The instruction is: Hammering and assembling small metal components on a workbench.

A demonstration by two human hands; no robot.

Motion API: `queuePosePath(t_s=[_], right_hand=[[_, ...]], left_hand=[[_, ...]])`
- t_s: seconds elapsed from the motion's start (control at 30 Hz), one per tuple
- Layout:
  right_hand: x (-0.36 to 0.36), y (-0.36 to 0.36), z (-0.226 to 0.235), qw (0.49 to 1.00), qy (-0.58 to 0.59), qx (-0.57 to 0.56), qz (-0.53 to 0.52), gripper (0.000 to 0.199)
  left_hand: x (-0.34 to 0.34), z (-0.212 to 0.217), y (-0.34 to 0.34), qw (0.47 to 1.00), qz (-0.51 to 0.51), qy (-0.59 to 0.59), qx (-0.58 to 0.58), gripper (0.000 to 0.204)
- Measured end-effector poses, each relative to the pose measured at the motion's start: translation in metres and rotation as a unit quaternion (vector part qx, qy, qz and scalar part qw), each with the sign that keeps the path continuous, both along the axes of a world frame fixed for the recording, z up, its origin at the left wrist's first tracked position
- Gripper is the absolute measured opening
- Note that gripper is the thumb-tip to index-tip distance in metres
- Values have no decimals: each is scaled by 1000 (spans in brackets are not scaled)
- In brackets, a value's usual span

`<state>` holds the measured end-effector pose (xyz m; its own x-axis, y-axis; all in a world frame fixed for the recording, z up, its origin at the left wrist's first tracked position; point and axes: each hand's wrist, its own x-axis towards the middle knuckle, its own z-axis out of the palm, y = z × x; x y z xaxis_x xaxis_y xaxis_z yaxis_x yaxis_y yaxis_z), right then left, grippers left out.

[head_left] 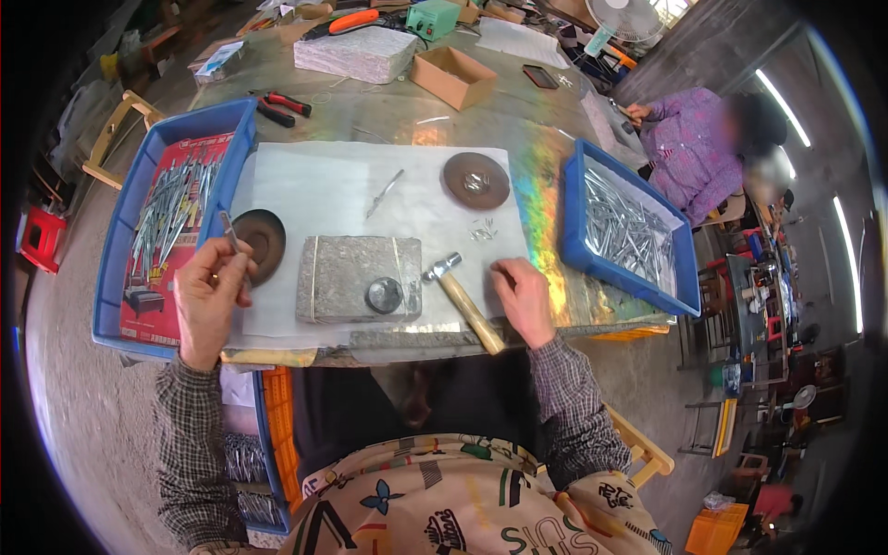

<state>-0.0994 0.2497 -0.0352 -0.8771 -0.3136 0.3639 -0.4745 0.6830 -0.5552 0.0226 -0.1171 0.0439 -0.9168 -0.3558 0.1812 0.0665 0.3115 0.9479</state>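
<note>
My left hand [215,294] pinches a slim silver metal strip [228,227] upright, beside a dark round dish [258,242]. Fingers curled, my right hand [525,301] rests on the white paper; anything within them is hidden. Just left of it lies a hammer [469,307] with a wooden handle, its head against a grey stone block [347,268]. On the block sits a small round metal piece [383,295]. Several tiny silver pins [483,229] are scattered beyond my right hand. Another dark dish [460,170] holds small shiny parts. One more slender metal piece [385,192] lies on the paper.
Blue trays of silver metal pieces flank the paper: a left tray [108,277] and a right tray [575,231]. Farther back are red-handled pliers [289,102], a cardboard box [453,79], a wrapped block [356,55] and a phone [540,77]. Another person [689,148] sits at the right.
</note>
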Motion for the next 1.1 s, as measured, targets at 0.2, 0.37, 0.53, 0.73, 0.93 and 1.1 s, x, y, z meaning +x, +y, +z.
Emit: queuePosePath(t_s=[0.2,0.37,0.53,0.73,0.93,1.1], right_hand=[[-27,-12,-3,999,29,7,18,9],[-39,-26,-4,993,88,69,33,6],[-50,-30,-14,991,89,98,35,6],[-55,-32,-9,987,80,134,38,5],[-62,-36,6,966,71,240,59,4],[-67,-42,8,947,71,299,94,5]], left_hand=[[-12,-18,40,994,-43,5,97,10],[-12,-21,55,994,-63,-9,93,17],[-11,-27,65,991,-54,-17,121,17],[-11,-32,64,991,-76,-13,107,19],[-12,-34,68,995,-65,-7,69,17],[-10,-39,69,999,-47,5,24,16]])
